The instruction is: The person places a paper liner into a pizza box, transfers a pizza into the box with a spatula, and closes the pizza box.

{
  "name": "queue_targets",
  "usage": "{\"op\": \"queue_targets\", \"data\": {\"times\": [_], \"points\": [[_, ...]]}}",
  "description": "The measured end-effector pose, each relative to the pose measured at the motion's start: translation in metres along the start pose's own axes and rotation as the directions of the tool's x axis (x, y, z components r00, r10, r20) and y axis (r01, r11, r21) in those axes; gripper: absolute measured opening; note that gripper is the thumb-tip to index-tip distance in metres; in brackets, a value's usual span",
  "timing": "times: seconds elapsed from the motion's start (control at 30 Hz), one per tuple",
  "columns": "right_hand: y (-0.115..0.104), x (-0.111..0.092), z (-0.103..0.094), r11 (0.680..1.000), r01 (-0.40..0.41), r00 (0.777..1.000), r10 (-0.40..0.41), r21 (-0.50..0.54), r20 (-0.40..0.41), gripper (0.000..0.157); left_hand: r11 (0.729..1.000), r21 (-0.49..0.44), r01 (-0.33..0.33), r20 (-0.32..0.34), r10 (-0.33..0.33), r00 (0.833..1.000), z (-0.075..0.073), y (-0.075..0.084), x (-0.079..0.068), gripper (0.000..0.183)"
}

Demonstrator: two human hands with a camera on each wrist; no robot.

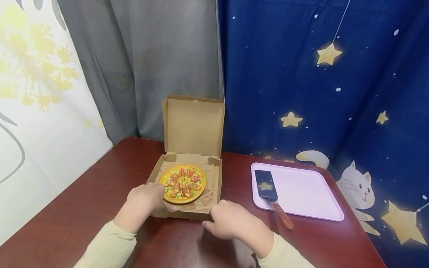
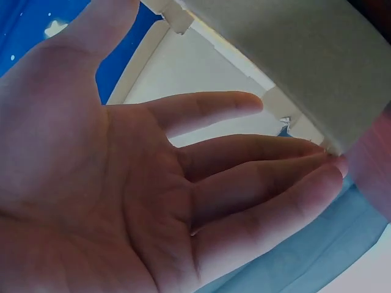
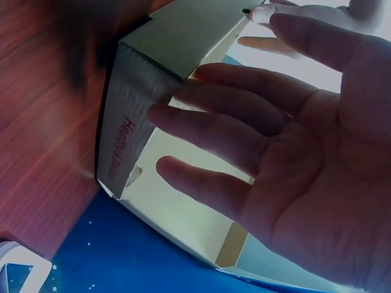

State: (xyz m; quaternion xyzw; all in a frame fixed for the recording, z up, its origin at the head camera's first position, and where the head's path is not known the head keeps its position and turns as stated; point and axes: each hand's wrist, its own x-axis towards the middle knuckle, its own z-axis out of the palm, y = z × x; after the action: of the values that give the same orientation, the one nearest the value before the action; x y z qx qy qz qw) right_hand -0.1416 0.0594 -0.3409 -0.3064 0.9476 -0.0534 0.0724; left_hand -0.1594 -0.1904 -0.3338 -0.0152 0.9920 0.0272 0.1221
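Right wrist; "Healthy" (image 3: 124,135) on box (image 3: 139,97)

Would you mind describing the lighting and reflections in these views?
Head view: the white curtain looks overbright, the spatula blade carries a star-shaped reflection; left wrist: the left hand is dim; right wrist: the right hand is shaded, with glare behind.
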Motion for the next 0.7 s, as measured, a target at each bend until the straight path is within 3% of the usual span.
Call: {"op": "queue_targets", "data": {"times": [0.17, 0.33, 0.57, 0.7], "points": [[0.005, 0.006, -0.005, 0.998, -0.006, 1.0, 0.006, 0.056, 0.001, 0.041, 1.0, 0.01, 0.007, -0.008, -0.007, 1.0, -0.005, -0.005, 0.003, 0.067], [0.01, 0.011, -0.017, 0.998, -0.006, 0.999, 0.008, 0.062, -0.032, 0.044, 1.0, -0.013, 0.001, -0.105, -0.002, 0.995, -0.015, -0.01, 0.007, 0.074], [0.011, 0.011, -0.037, 1.0, 0.018, 0.999, -0.019, -0.026, -0.04, 0.036, 0.999, -0.031, -0.044, -0.272, 0.034, 0.962, -0.028, -0.016, 0.01, 0.082], [0.011, 0.012, -0.048, 0.999, 0.024, 0.997, -0.027, -0.04, -0.066, 0.039, 0.998, -0.035, -0.058, -0.33, 0.043, 0.943, -0.035, -0.017, 0.009, 0.082]]}}
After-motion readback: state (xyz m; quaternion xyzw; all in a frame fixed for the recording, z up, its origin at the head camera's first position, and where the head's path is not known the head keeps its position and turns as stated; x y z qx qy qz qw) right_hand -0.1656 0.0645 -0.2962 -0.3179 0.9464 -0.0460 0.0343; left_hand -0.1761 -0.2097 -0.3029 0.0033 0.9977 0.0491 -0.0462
